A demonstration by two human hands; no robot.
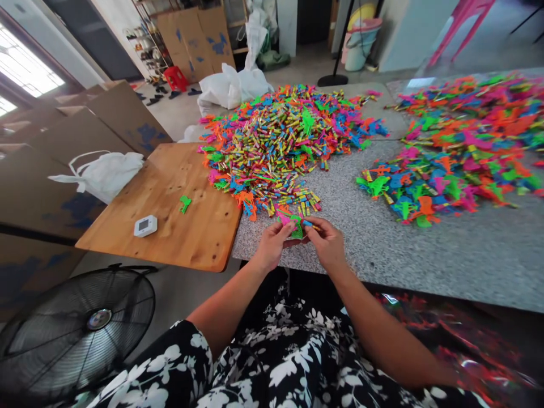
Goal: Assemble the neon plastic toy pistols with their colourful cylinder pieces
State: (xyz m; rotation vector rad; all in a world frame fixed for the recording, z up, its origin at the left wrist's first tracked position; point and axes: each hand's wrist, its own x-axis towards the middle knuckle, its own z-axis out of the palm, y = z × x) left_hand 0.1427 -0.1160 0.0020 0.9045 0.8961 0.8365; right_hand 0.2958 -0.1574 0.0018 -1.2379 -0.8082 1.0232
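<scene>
Green toy (297, 228) sits between the two hands, pinched by the fingers of the left hand (271, 247) just above the near edge of the grey speckled desk (476, 258). The left thumb lies over the toy, closed down with little gap; the other fingers are mostly hidden beneath. A pink toy (283, 216) shows right at the left fingertips, though I cannot tell whether they grip it or it lies behind them. The fingers of the right hand (330, 245) are drawn together round a small tube (306, 223) with a blue end, its tip just beside the green toy; whether the two touch is too small to tell.

Straight ahead of the fingers is a big heap (272, 136) of coloured tubes and toys, its nearest pieces just beyond the fingertips. Farther to the right of the fingers spreads a second heap (453, 161) of bright toys and tubes. To the left of the fingers, on a wooden desk (204, 229), lie a loose green piece (184, 204) and a white timer (145, 225), both well apart from the left hand.
</scene>
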